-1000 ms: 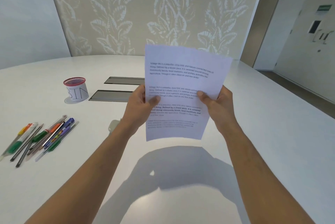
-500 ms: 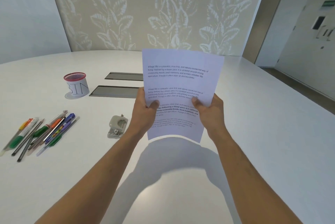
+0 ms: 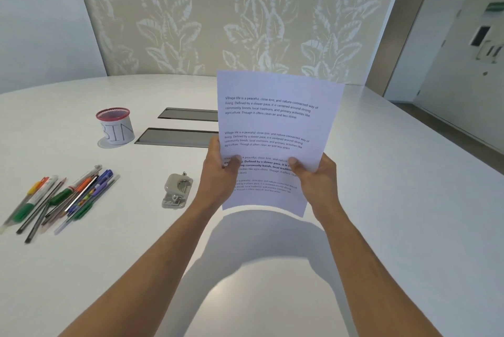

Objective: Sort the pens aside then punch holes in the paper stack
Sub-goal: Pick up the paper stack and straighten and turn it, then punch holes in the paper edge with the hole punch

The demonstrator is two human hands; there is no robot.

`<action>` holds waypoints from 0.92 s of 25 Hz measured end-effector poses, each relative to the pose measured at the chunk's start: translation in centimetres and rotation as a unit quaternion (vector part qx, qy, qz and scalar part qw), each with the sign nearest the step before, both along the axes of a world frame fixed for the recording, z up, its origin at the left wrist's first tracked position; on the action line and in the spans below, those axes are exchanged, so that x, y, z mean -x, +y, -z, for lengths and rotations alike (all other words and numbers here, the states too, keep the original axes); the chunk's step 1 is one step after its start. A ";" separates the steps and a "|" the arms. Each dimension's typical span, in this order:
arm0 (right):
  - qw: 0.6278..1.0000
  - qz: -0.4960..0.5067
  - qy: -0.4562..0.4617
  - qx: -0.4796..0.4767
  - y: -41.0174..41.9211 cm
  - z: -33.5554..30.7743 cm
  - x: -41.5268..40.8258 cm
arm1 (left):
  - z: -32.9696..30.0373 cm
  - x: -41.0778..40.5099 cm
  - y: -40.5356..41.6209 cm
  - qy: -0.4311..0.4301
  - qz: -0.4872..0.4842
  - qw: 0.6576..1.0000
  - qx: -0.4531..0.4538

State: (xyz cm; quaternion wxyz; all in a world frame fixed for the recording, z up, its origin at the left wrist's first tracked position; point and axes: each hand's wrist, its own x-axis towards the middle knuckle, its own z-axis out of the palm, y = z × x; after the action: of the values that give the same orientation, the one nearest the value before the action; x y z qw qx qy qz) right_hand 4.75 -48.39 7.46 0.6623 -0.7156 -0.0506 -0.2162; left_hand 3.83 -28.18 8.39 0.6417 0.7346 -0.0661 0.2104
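Paper stack (image 3: 272, 129) held upright above the white table (image 3: 395, 200), printed side to camera, pinched at lower left edge by left hand (image 3: 218, 175) and at lower right by right hand (image 3: 316, 178), thumbs on front. Grey hole punch (image 3: 177, 190) on table just left of left wrist, untouched. Pens (image 3: 62, 197) in loose pile further left, near table edge; red-rimmed mesh cup (image 3: 116, 126) marked BIN behind them, two recessed table hatches (image 3: 177, 137) beside it.
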 end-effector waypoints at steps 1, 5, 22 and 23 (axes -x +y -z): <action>1.000 -0.006 0.006 -0.004 0.1 0.4 0.1 | 0.3 0.1 0.0 0.007 0.000 1.000 -0.005; 0.999 -0.036 0.015 -0.011 0.2 1.1 0.5 | 1.0 0.5 0.2 0.030 0.004 1.000 -0.003; 0.971 -0.124 0.163 -0.121 1.4 2.6 -0.7 | 1.2 -0.3 6.8 0.173 -0.010 0.985 -0.022; 0.968 -0.119 0.180 -0.125 1.5 2.9 -0.8 | 1.5 -0.5 7.6 0.166 -0.050 0.984 -0.038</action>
State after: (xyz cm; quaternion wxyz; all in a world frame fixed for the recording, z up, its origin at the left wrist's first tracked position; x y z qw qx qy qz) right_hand 5.52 -46.93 4.53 0.7659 -0.6428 0.0115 -0.0081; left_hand 4.32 -20.61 6.91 0.6043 0.7854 0.0700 0.1147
